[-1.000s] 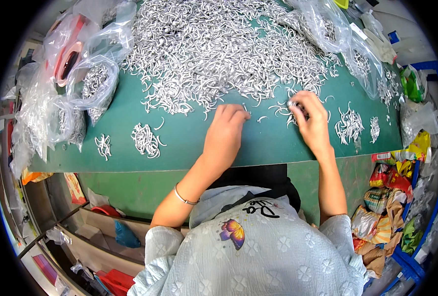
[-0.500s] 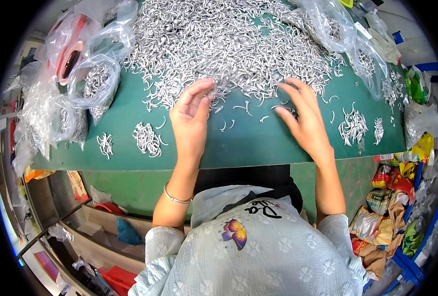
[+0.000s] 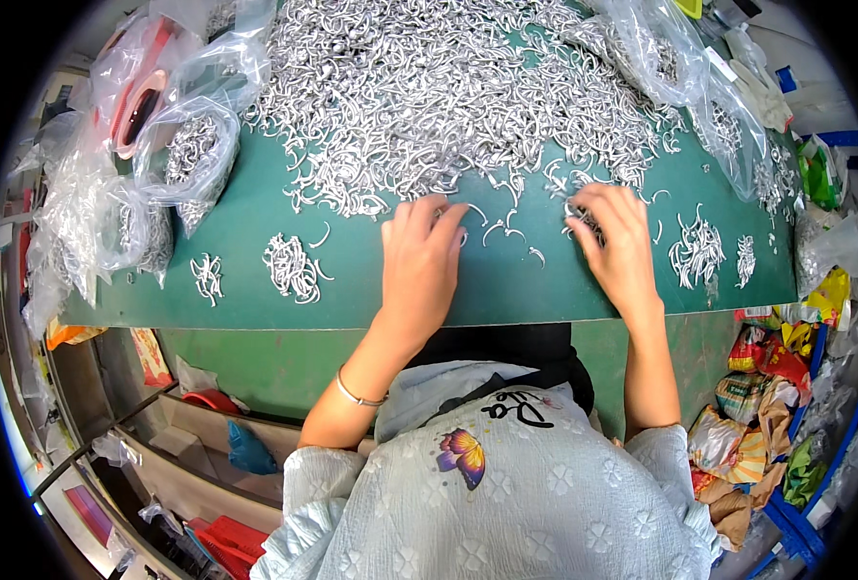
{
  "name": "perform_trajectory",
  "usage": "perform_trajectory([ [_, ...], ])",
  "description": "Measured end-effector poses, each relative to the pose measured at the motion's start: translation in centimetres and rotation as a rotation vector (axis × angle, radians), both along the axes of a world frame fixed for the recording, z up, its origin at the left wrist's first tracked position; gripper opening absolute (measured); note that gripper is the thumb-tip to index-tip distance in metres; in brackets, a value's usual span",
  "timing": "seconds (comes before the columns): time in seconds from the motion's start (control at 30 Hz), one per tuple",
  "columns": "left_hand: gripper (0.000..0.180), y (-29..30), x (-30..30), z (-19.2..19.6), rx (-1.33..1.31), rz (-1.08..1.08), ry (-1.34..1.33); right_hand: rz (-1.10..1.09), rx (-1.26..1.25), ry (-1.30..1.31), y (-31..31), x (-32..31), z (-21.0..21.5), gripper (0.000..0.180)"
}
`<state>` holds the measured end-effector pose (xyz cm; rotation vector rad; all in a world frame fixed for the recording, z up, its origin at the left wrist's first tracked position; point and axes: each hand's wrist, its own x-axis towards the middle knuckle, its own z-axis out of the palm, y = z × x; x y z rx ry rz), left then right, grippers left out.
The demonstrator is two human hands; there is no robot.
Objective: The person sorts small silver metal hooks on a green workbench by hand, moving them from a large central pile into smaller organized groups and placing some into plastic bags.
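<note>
A wide heap of small silvery curved metal pieces (image 3: 429, 106) covers the far part of the green table (image 3: 352, 280). At the heap's near edge my left hand (image 3: 419, 256) is curled with its back up, and a few pieces show between thumb and fingers. To the right, my right hand (image 3: 617, 242) is bent round a small cluster of the same pieces, seen between thumb and fingertips. Several loose curved pieces (image 3: 502, 230) lie between my hands. The undersides of both hands are hidden.
Small piles (image 3: 292, 269) of pieces lie on the left, with others (image 3: 697, 251) on the right. Clear plastic bags (image 3: 187, 169) of pieces stand at the left; another bag (image 3: 656, 58) lies back right. The table's front edge runs before me. Colourful packages (image 3: 738, 435) are stacked lower right.
Both hands have come nearer to me and curled from a more open pose. My left hand has also moved right. Pieces at the heap's near edge have shifted, and some now show within my right fingers.
</note>
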<state>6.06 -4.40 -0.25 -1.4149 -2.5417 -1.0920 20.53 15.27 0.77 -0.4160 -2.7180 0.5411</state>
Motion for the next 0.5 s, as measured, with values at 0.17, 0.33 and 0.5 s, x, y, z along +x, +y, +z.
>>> perform_trajectory([
  [0.17, 0.024, 2.4, -0.1, -0.6, -0.022, -0.068, 0.069, 0.015, 0.024, 0.038, -2.2, -1.9, 0.7, 0.032],
  [0.33, 0.014, 1.6, -0.9, -0.5, 0.013, -0.025, 0.053, 0.108, -0.084, 0.028, -2.2, -0.4, 0.6, 0.027],
  [0.5, 0.013, 1.8, 1.5, 1.0, 0.068, -0.117, -0.022, 0.041, -0.029, 0.195, -2.1, -4.5, -0.6, 0.016],
])
